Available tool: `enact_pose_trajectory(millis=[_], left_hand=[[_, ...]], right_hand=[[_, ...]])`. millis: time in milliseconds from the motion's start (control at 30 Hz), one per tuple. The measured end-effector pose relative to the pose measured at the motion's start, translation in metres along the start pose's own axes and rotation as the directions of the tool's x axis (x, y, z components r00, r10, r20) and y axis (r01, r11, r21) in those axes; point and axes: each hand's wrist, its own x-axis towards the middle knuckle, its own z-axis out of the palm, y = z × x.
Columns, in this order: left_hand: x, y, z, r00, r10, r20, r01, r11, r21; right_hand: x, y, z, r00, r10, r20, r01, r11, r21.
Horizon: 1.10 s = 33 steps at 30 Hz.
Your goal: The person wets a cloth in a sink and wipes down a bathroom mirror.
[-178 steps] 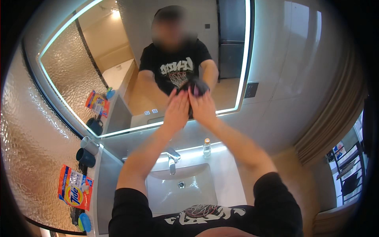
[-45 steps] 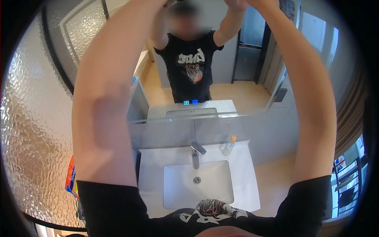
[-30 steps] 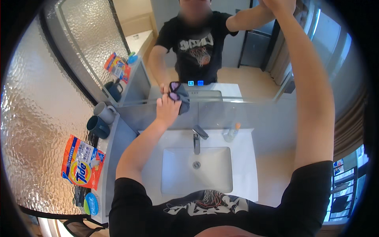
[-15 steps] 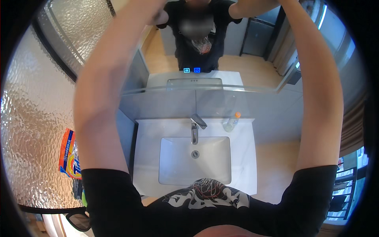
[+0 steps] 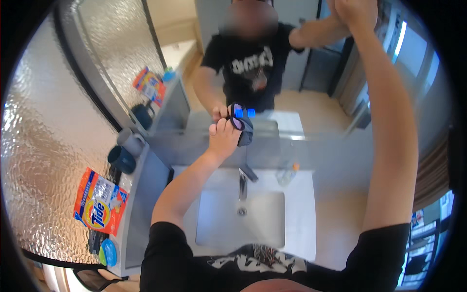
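Observation:
My left hand (image 5: 224, 140) is raised in front of the mirror, its fingers closed on a soft grey cloth item (image 5: 246, 134) with dark trim and a pinkish-purple patch. Whether this is a cap, a glove or a rag I cannot make out. It is close to the mirror (image 5: 301, 109), over the lit blue icons, and its reflection shows just above it. High at the upper right, my right hand (image 5: 358, 13) is near its own reflection. The top edge partly cuts it off, and its fingers are not clear.
Below is a white sink (image 5: 206, 233) with a chrome faucet (image 5: 242, 185). A clear bottle with an orange cap (image 5: 287, 174) stands right of it. On the left ledge are a dark mug (image 5: 121, 159), a grey mug (image 5: 130, 141), an orange detergent bag (image 5: 102, 202) and a blue-lidded container (image 5: 110, 252).
My left arm has come down from the top edge to the mirror's lower part, bringing the grey cloth item into view. My right arm stays raised. The view has shifted, showing more of the left ledge.

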Motion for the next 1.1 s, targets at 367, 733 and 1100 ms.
enact_pose_trajectory(millis=[367, 733, 1100], left_hand=[[0.396, -0.134, -0.27, 0.849, -0.205, -0.487, 0.319, 0.933, 0.163], [-0.004, -0.038, 0.002, 0.964, 0.229, -0.134, -0.24, 0.968, -0.074], [0.155, -0.087, -0.091, 0.989, -0.128, -0.069, 0.139, 0.97, 0.2]], right_hand=[[0.009, -0.018, 0.001, 0.996, 0.003, -0.084, -0.004, 1.0, -0.009], [0.004, -0.005, -0.001, 0.997, -0.029, -0.075, 0.026, 0.999, -0.031], [-0.003, 0.009, 0.004, 0.999, 0.021, -0.025, -0.023, 0.996, -0.09]])
